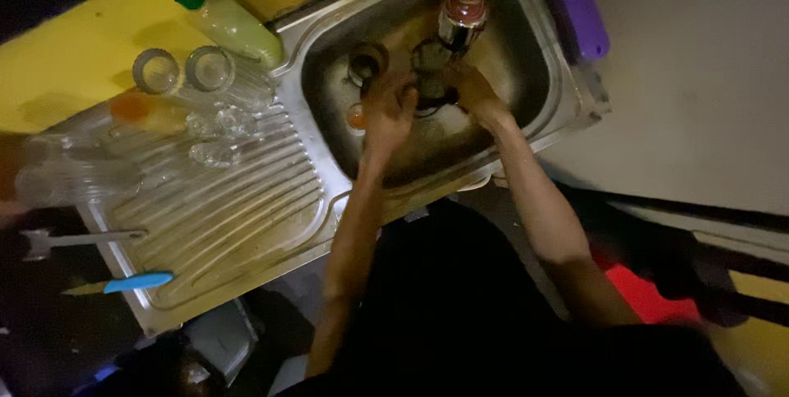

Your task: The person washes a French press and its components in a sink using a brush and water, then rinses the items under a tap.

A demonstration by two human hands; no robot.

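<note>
Looks like a home kitchen to me: there's a stainless steel sink (538, 43) with a ribbed metal draining board (238, 208), clear drinking glasses (209, 72) left upside down on it, a green-capped plastic bottle (230, 23) against the yellow wall (74, 52), and a blue-handled knife (123, 283) on the edge.

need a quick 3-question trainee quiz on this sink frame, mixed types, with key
1. True or false: both hands, left hand and right hand, are inside the sink basin below the tap.
2. What lies at the near edge of the draining board? A) blue-handled knife B) purple block C) green-capped bottle
3. What colour is the cap of the bottle lying beside the basin?

Key: 1 true; 2 A; 3 green.
</note>
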